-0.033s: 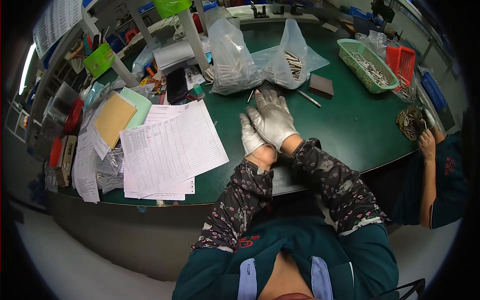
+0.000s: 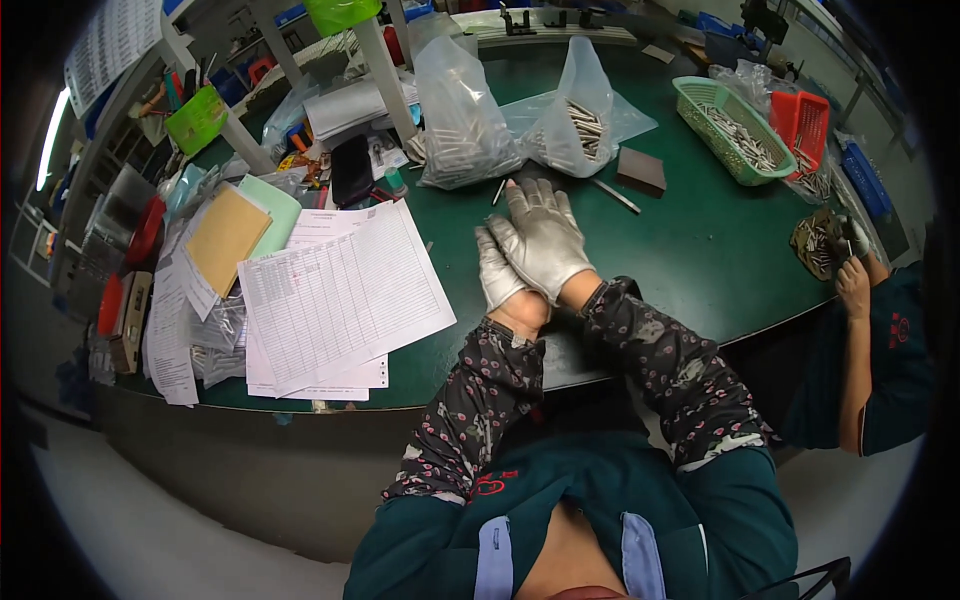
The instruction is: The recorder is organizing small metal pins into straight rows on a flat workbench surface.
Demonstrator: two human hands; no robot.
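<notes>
My right hand [image 2: 542, 235], in a silvery-white glove, lies flat with its fingers stretched forward across the left hand. Beneath it my left hand [image 2: 500, 277], gloved alike, rests on the green table [image 2: 660, 240]; its thumb side shows stretched out, and most of its fingers are hidden. I see nothing held in either hand. Just beyond the fingertips lie a thin dark metal pin [image 2: 498, 192] and a longer metal rod [image 2: 616, 197]. Two clear plastic bags, a left one [image 2: 462, 130] and a right one [image 2: 583, 130], stand behind them, filled with metal pins. A brown block [image 2: 641, 171] sits to the right.
Printed sheets [image 2: 345, 300] cover the table's left, beside a tan envelope [image 2: 228, 228] and a black phone [image 2: 351, 170]. At the right are a green basket [image 2: 690, 100] of metal pins and a red basket [image 2: 800, 120]. A co-worker's hand [image 2: 853, 288] works near the right edge.
</notes>
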